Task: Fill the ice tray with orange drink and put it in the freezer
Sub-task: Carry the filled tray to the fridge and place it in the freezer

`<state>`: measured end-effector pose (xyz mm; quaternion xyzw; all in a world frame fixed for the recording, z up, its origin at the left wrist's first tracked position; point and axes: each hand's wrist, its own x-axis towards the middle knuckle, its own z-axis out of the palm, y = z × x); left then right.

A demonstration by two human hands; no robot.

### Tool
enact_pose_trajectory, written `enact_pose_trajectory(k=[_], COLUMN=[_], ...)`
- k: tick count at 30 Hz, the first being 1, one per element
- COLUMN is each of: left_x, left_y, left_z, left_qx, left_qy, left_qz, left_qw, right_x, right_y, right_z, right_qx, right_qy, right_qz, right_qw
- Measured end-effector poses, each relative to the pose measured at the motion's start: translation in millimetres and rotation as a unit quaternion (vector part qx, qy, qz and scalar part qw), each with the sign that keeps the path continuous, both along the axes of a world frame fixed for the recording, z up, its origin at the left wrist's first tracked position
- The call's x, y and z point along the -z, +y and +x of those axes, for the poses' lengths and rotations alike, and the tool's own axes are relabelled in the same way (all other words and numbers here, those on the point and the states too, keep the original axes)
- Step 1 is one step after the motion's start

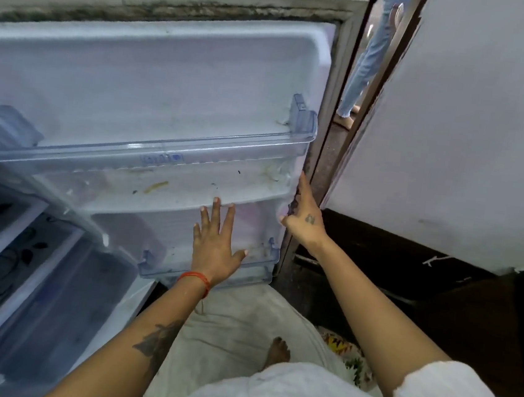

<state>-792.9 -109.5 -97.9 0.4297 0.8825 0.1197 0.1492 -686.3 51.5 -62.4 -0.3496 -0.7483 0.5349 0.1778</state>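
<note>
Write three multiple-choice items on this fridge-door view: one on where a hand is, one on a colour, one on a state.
1. Where is the right hand?
A. on the open door's outer edge
B. inside the upper shelf
C. on the floor

2. What colour is the band on the left wrist?
A. blue
B. orange-red
C. black

3. What does the left hand do?
A. grips a tray
B. makes a fist
C. lies open, fingers spread, against the door

Key: 1 A, fingers hook the edge; 2 B, the thread is orange-red; 3 C, nothing is held.

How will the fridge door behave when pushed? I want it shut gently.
The fridge door probably swings lightly, since both clear door shelves look empty. The left hand lies flat on it and the right hand grips its edge, so control looks good.
</note>
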Motion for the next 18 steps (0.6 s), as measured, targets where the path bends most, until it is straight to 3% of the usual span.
enact_pose_trajectory(k=[10, 14, 18], left_x=[-5.6, -0.4, 13.4], left_y=[33.7, 34.0, 32.7], left_z=[-7.8, 8.8, 37.1], left_qx=[-0.032, -0.039, 0.075], left_qy=[0.007, -0.032, -0.147], left_qz=[-0.01, 0.025, 0.04], left_qw=[0.999, 0.998, 0.985], right_x=[-3.5, 10.8, 40.9], right_y=[43.7, 25.2, -24.8], right_z=[-20.7, 13.8, 76.3], right_qx=[-0.032, -0.034, 0.065], right_qy=[-0.068, -0.119, -0.157], right_qz=[0.025, -0.033, -0.104], right_qw=[0.997, 0.992, 0.98])
